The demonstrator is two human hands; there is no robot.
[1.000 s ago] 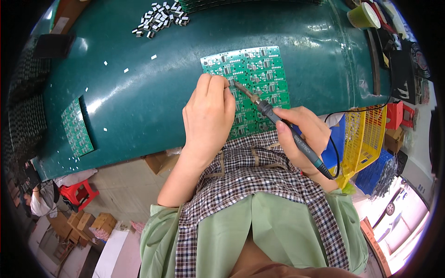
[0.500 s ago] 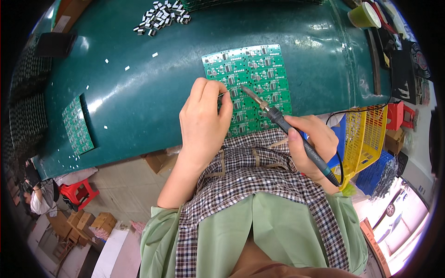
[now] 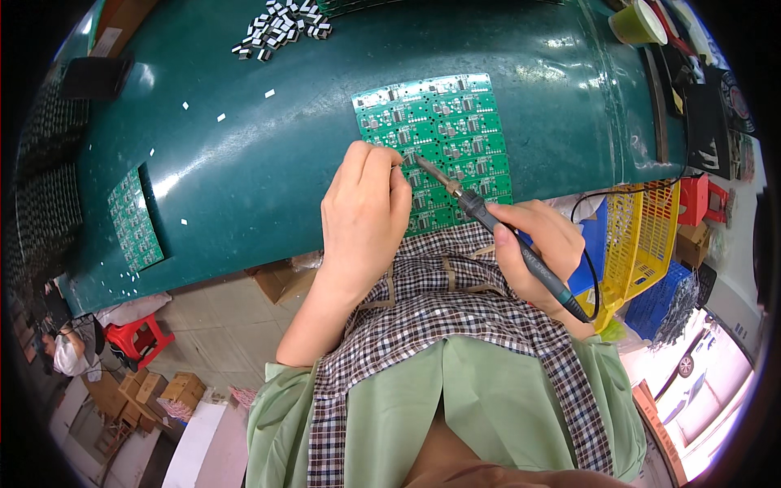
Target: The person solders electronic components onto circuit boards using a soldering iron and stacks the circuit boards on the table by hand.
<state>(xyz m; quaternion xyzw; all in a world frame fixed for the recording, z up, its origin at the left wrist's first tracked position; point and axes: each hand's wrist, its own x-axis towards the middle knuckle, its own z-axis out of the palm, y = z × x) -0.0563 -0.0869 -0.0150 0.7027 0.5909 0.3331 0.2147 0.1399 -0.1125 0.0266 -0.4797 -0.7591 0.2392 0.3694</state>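
A green panel of printed circuit boards (image 3: pixel 476 126) lies on the table in front of me. My right hand (image 3: pixel 541 244) grips a soldering iron (image 3: pixel 525 248) like a pen. Its metal tip rests at or just over the components near the panel's middle. My left hand (image 3: pixel 366 195) is pinched closed over the panel's left side, its fingertips close to the iron's tip. What those fingers hold, if anything, is hidden. The panel's lower left part is covered by this hand.
Another circuit board panel (image 3: pixel 135 220) lies at the left of the green table (image 3: pixel 252 171). Small black-and-white parts (image 3: pixel 281 28) are heaped at the back, with white bits scattered about. A green cup (image 3: pixel 637 24) stands far right; a yellow crate (image 3: pixel 639 236) sits beside the table.
The soldering iron and my right hand have shifted slightly left. The iron's tip sits a little lower on the panel. My left hand has moved slightly down and right, still pinched.
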